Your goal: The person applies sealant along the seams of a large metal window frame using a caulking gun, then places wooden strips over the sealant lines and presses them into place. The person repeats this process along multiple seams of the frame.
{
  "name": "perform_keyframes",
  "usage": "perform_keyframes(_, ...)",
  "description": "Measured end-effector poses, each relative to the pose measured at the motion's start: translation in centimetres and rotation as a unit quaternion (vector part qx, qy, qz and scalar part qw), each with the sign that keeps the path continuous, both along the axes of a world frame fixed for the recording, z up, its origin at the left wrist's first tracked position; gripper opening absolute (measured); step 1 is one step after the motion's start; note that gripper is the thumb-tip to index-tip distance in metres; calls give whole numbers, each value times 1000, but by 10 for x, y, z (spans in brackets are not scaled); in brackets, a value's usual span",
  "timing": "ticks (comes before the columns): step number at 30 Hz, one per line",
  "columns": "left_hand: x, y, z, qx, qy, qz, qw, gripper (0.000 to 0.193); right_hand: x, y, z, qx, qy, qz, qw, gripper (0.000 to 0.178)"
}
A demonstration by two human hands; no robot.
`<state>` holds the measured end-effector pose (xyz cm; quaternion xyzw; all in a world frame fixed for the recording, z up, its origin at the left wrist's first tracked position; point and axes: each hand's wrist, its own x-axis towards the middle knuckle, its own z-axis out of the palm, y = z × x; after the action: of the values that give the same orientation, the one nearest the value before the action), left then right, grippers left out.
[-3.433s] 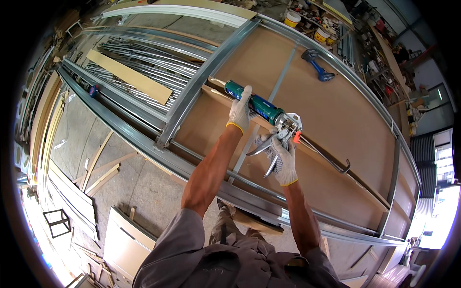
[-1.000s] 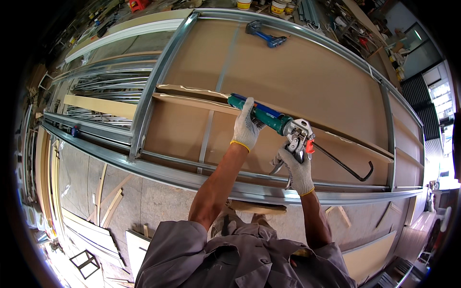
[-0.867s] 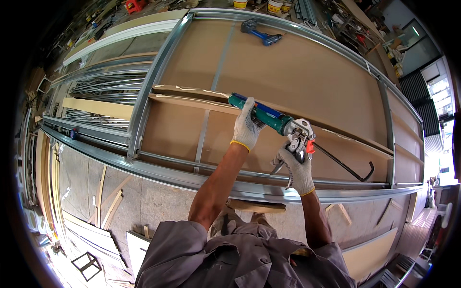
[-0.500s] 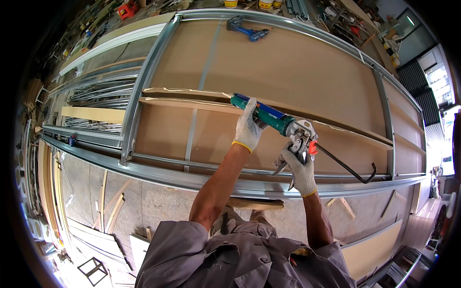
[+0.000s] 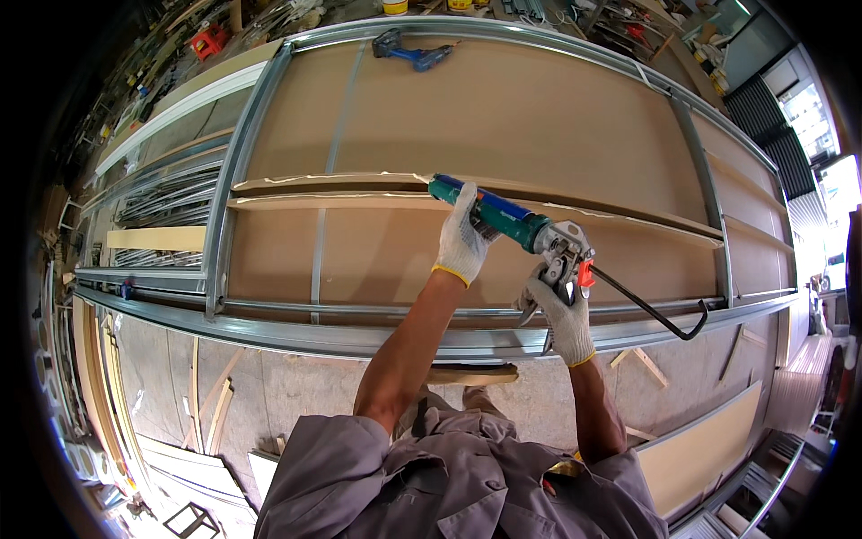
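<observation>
A green and blue caulking gun (image 5: pixel 494 214) lies across both my gloved hands, its nozzle end pointing left and its bent plunger rod toward the lower right. My left hand (image 5: pixel 463 232) wraps round the barrel near the front. Around the handle and trigger, below the metal mechanism, closes my right hand (image 5: pixel 560 314). The nozzle end meets the far one of two board strips (image 5: pixel 323 182), where a wavy pale bead of sealant runs along the edge. A second strip (image 5: pixel 341 202) just nearer to me carries a bead too. Both span a metal frame (image 5: pixel 244 171) backed with brown board.
A blue cordless drill (image 5: pixel 411 52) rests on the board at the far side. Metal profiles (image 5: pixel 171 199) lie stacked at the left. A red stool (image 5: pixel 209 40) and yellow buckets (image 5: pixel 395 7) stand beyond the frame. Wooden offcuts (image 5: pixel 648 366) and a pale panel (image 5: pixel 705 449) are on the near floor.
The frame, strips and drill have shifted left in view while my hands and the caulking gun keep their place. The bead on the far strip now extends farther right along it.
</observation>
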<state>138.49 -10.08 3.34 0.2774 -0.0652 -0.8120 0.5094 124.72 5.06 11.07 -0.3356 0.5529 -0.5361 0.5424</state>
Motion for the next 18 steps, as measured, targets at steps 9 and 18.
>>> perform_keyframes(9,-55,18,3,-5,8,-31,999,60,-48,24,7,13,9,-29,999,6)
perform_keyframes(18,-117,33,5,5,26,-22,999,52,-111,39,8,8,20,-24,999,5)
